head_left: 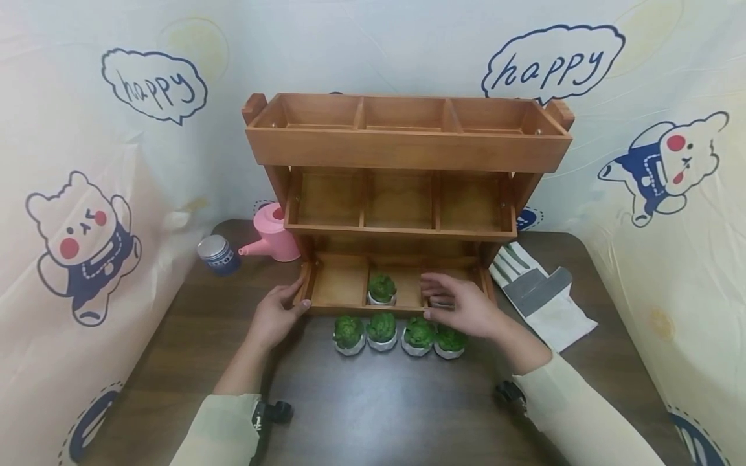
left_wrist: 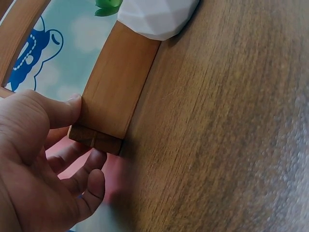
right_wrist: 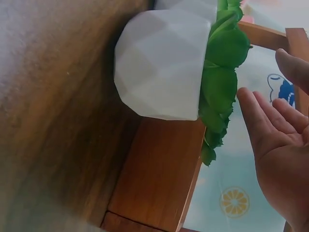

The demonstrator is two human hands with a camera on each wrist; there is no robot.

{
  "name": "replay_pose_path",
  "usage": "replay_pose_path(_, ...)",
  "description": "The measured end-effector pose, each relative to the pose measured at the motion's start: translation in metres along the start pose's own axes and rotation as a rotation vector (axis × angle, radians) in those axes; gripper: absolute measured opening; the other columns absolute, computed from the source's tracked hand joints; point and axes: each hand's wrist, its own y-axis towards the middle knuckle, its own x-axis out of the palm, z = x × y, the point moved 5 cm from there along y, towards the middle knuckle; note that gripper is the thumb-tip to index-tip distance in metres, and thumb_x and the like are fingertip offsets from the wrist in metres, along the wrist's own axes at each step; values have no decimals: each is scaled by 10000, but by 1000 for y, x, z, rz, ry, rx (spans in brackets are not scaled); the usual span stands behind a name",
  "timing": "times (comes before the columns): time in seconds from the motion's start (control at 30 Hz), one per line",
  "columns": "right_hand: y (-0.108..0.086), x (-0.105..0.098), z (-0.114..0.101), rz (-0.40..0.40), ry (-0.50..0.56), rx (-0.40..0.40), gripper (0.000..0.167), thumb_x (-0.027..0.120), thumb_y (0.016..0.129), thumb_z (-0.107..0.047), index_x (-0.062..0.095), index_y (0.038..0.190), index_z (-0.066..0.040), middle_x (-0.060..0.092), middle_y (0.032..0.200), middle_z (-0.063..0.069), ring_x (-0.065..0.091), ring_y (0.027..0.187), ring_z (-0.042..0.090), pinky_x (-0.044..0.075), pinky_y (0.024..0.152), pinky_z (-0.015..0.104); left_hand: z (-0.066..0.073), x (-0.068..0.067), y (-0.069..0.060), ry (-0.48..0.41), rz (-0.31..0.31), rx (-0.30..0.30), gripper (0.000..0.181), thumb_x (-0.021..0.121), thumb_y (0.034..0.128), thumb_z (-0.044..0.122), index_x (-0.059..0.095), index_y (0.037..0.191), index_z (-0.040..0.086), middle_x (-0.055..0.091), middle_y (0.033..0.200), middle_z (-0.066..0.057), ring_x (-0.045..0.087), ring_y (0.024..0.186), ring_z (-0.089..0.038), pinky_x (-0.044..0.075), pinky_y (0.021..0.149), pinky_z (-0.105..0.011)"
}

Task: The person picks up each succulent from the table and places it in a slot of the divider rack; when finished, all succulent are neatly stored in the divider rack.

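A three-tier wooden shelf point(head_left: 408, 152) stands at the back of the table. My left hand point(head_left: 278, 317) grips the left front corner of its lowest tier, thumb on the front board point(left_wrist: 116, 82) and fingers round the end. My right hand point(head_left: 466, 304) hovers over the right compartment of that tier, fingers extended, holding nothing. Under it, a white pot point(head_left: 441, 301) is mostly hidden. One potted succulent point(head_left: 382, 289) sits in the middle compartment. Several more stand in a row before the shelf, among them a left one point(head_left: 348, 335) and a white faceted pot point(right_wrist: 161, 65).
A pink watering can point(head_left: 274, 233) stands left of the shelf, beside a blue jar point(head_left: 218, 254) with a silver lid. Grey and white gloves point(head_left: 539, 294) lie at the right, partly behind the shelf. A printed cloth point(head_left: 373, 45) covers the wall behind.
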Motion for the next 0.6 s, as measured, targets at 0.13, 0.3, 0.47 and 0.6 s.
replay_pose_path(0.13, -9, 1, -1, 10, 25, -8, 637, 804, 923, -141, 517, 1486, -59, 643, 1377, 161, 652, 1222, 370, 545, 1001, 489, -1, 0, 0, -5, 2, -10, 653, 721, 982, 366, 467, 1575, 263, 544, 1440, -160, 518, 1304, -411, 426, 1069, -654)
replay_pose_path(0.3, -20, 3, -1, 23, -26, 1, 639, 815, 914, -156, 529, 1480, -74, 658, 1377, 99, 657, 1230, 298, 530, 1028, 463, -2, 2, 0, -6, -2, -22, 652, 721, 984, 359, 465, 1576, 266, 535, 1453, -154, 512, 1317, -411, 425, 1074, -653)
replay_pose_path(0.47, -31, 3, 0, 31, -18, 15, 659, 821, 911, -192, 522, 1487, -71, 643, 1398, 136, 641, 1257, 299, 510, 1050, 478, -2, 1, 1, -3, -2, -12, 656, 719, 983, 380, 463, 1577, 271, 540, 1445, -151, 517, 1306, -407, 428, 1069, -651)
replay_pose_path(0.6, -39, 3, 2, 49, -14, 5, 679, 834, 900, -225, 527, 1482, -56, 637, 1403, 148, 637, 1262, 305, 502, 1058, 474, -2, 1, 0, -6, -4, -14, 655, 717, 984, 385, 462, 1577, 276, 539, 1445, -151, 514, 1310, -407, 424, 1070, -656)
